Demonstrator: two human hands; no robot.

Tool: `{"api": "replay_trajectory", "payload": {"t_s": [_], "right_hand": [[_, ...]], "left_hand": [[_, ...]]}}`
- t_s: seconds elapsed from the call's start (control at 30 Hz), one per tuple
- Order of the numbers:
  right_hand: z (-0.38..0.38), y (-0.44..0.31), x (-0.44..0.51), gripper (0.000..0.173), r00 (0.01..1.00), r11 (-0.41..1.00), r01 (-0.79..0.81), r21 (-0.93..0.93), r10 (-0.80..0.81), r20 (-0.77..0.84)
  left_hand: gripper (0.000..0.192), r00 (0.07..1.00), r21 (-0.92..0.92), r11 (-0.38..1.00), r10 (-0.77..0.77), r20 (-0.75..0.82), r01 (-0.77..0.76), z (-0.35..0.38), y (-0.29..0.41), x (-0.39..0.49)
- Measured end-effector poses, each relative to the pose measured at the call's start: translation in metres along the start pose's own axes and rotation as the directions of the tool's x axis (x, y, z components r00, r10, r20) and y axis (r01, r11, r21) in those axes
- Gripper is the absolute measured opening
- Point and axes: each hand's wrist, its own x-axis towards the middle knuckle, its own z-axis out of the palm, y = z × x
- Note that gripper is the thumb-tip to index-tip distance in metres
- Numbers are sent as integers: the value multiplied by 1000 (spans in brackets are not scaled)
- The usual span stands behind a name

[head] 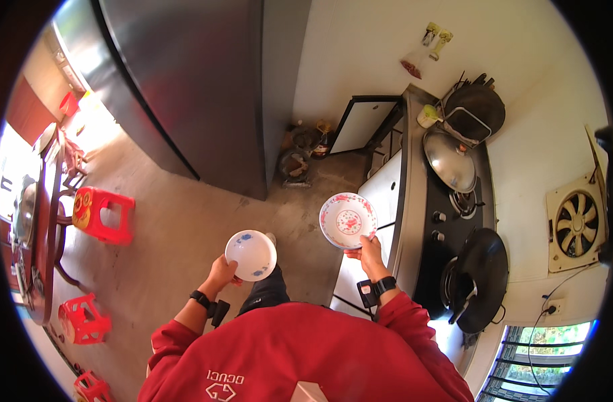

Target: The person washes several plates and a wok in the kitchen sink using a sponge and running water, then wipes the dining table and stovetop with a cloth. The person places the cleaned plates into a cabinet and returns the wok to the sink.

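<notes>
My left hand grips the rim of a white bowl with blue flower motifs, its thumb over the near left edge. In my right hand is a white dish with red floral patterns around its rim and at its centre. The thumb lies on the inner rim and the fingers are under it. Both vessels face up, look empty and are held apart over the floor. Beyond the right-hand dish, a cabinet door hangs open below the counter.
A gas stove with a black wok lines my right; a metal lid lies behind it. A tall refrigerator stands ahead. Pots sit on the floor beside it. Red stools and a wooden table are at left.
</notes>
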Motion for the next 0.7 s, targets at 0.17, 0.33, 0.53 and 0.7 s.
{"api": "replay_trajectory", "payload": {"t_s": [0.17,0.33,0.53,0.7], "right_hand": [[42,-53,90,35,999,998,-49,41,49,-13],[66,-96,189,35,993,986,-70,154,83,-80],[56,-136,326,34,972,954,-27,299,95,-215],[20,-153,456,39,948,886,64,459,90,-305]], "left_hand": [[34,999,-14,1000,-14,48,14,-6,86,103],[33,992,126,992,-13,126,-3,3,176,194],[34,980,165,983,-103,169,75,55,243,285],[34,980,76,984,-168,110,160,113,258,344]]}}
